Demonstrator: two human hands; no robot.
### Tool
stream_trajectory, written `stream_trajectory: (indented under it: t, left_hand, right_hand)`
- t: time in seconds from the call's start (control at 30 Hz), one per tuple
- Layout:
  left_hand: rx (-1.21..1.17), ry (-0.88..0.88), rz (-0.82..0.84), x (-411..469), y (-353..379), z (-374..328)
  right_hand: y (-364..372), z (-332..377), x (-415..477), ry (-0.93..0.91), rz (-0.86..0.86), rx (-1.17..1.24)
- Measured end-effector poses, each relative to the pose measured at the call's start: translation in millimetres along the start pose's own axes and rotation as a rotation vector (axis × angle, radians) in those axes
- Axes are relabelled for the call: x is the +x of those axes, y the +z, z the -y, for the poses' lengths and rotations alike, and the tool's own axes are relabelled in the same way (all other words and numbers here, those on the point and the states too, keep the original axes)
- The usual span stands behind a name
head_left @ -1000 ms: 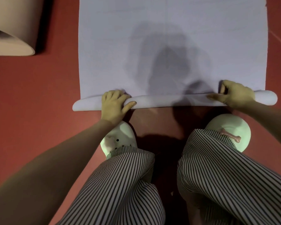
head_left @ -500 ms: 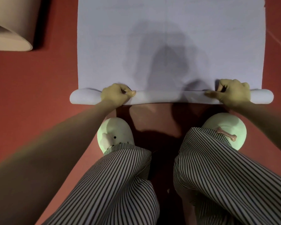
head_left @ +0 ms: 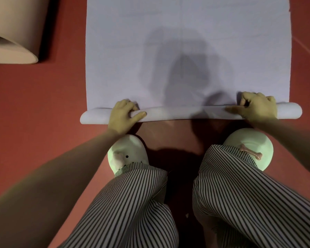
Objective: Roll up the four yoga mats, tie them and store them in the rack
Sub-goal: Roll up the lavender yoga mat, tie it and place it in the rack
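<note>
The single head-worn wide-angle camera is looking steeply down and forward from close above the person's striped trousers (head_left: 136, 203), taking in the red floor (head_left: 34, 108) and the lilac mat (head_left: 186, 33) stretching away toward the top edge, with the left hand (head_left: 123, 115) and right hand (head_left: 256, 108) sitting near mid-frame.

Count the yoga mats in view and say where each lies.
2. A pale purple mat lies spread on the floor ahead, its near end rolled up. A rolled beige mat lies at the top left. Others may be out of view.
</note>
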State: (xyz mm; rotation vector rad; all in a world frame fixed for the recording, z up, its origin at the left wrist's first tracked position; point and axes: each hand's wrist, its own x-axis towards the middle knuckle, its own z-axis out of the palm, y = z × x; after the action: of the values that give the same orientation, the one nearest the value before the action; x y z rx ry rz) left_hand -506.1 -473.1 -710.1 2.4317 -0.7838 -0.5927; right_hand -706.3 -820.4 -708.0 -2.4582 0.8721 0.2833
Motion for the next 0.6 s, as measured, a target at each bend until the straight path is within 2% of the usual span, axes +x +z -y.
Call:
stream_trajectory:
  t: [0.13, 0.2, 0.27, 0.33, 0.5, 0.6]
  left_hand:
    - [0.040, 0.128, 0.110, -18, -10, 16]
    - [0.205, 0.123, 0.035, -22, -8, 19]
    - [0.338, 0.029, -0.051, -26, -5, 13]
    - [0.337, -0.007, -0.037, -26, -5, 9]
    - [0.331, 0.092, 0.014, -24, -8, 12]
    - [0.294, 0.072, 0.031, -24, -9, 9]
  right_hand:
    - [2, -2, -1, -0.009, -0.009, -0.019]
    - [0, -2, 0, -0.014, -0.011, -0.015]
    - [1, -3, -1, -0.017, -0.015, -0.005]
    - [1, -2, -1, -0.017, -0.015, 0.003]
    - [2, -3, -1, -0.009, -0.019, 0.007]
    - [0, -1, -3, -0.011, -0.032, -0.005]
